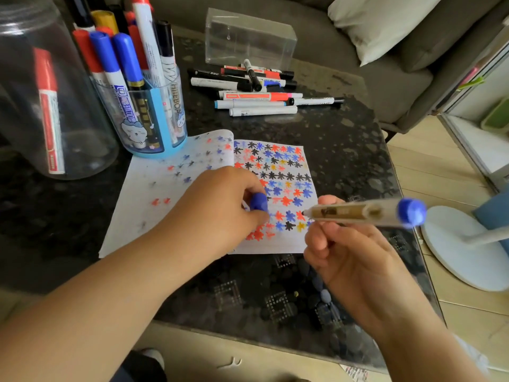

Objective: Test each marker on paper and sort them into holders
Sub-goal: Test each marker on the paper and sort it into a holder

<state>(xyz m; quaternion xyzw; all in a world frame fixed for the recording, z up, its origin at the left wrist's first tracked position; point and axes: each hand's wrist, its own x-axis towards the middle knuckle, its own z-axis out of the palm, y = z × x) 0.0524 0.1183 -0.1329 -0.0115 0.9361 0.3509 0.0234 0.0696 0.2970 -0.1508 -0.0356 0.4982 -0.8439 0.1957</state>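
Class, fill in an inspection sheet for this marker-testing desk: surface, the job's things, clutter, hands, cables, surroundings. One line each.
Surface: dark speckled table.
Job's things: open notebook covered in red, blue, black and yellow test marks; blue marker holder packed with markers; clear jar with one red marker inside; pile of loose markers; uncapped blue marker, tip pointing at the page.
Clutter: clear plastic box behind the pile.
Hands: left hand rests on the notebook, holds the blue cap; right hand grips the uncapped blue marker.
Cables: nothing seen.
Surroundings: grey sofa with pillow; white round stand base on the wood floor.
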